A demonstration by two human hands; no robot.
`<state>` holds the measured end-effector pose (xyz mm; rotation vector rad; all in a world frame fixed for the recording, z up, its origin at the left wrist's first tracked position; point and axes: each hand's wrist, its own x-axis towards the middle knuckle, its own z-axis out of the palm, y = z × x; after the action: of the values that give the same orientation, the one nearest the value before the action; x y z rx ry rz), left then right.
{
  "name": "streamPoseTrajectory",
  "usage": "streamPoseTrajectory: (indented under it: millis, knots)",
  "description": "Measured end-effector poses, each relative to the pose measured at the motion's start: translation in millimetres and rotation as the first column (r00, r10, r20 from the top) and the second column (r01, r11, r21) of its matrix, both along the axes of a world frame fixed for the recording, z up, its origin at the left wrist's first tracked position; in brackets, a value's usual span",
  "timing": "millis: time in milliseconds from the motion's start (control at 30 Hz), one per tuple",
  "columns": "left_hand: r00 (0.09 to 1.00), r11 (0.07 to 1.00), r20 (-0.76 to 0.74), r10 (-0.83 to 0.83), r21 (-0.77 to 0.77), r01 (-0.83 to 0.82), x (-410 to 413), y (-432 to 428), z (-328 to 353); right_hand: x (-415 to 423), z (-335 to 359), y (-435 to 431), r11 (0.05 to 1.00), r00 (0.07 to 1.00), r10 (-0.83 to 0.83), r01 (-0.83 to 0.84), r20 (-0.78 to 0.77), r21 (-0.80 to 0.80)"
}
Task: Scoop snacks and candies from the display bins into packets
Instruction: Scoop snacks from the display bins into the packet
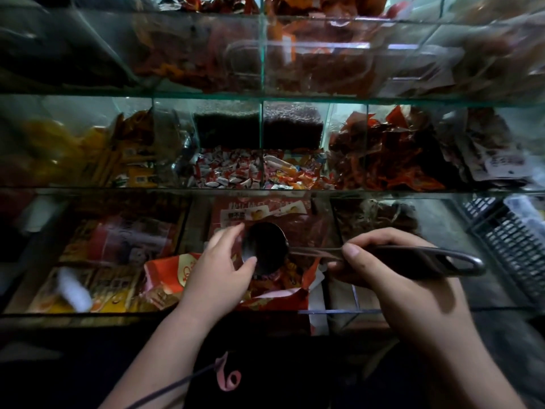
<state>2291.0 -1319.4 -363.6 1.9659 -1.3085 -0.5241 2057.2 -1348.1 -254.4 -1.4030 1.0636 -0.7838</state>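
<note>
Dim glass display bins (333, 312) rose in tiers, far shelves stuffed with red and orange wrappers. At the near tier the right hand (392, 278) had its fingers and thumb wrapped round the handle of a dark metal scoop (265, 249), bowl pointing left over the middle bin. The left hand (219, 270) curved against the bowl's left rim, forefinger and thumb touching it; whether it truly gripped I couldn't tell. Just under the bowl lay an open red packet (277, 296). Beyond, small wrapped candies (227, 169) filled the middle tier; a black crate (513, 240) stood to the right
</note>
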Motion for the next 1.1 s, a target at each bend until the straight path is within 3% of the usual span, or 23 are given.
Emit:
streamPoseTrajectory:
  millis: [33,167,333,433,533,667,867,1100]
  knots:
    - [1.0,1.0,-0.02,0.0,0.013,0.001,0.7,1.5,0.8,-3.6,-2.8,-0.6,0.99,0.997,-0.05,0.043,-0.05,-0.132]
    - [0.999,0.999,0.024,0.038,0.022,-0.039,5.1,5.6,3.7,-9.1,-13.2,-6.5,0.9,0.949,-0.066,-0.077,-0.308,-0.429]
    - [0.984,0.984,0.026,0.179,0.004,-0.179,2.1,11.0,-0.8,26.4,-41.1,-19.9,0.828,0.844,0.031,-0.322,-0.536,-0.459]
    - [0.991,0.991,0.023,0.134,-0.025,-0.134,-8.5,13.7,-4.8,43.1,-67.8,-26.9,0.813,0.774,0.075,-0.413,-0.629,-0.411]
    - [0.996,0.997,0.059,0.074,0.018,-0.075,-14.2,13.5,-8.1,48.3,-87.4,-24.8,0.848,0.832,0.076,-0.344,-0.55,-0.404]
    - [0.997,0.998,0.057,0.055,0.04,-0.058,-9.2,14.1,-5.7,47.8,-87.9,-24.6,0.946,0.92,0.005,-0.131,-0.392,-0.295]
    - [0.997,0.998,0.062,0.056,0.014,-0.057,-14.8,14.0,-4.7,38.1,-86.4,-29.5,0.983,0.929,-0.055,-0.015,-0.367,-0.185]
    - [0.995,0.997,0.077,0.07,0.028,-0.072,-18.9,14.3,-4.9,43.3,-77.5,-23.7,0.992,0.933,0.039,-0.08,-0.358,-0.1]
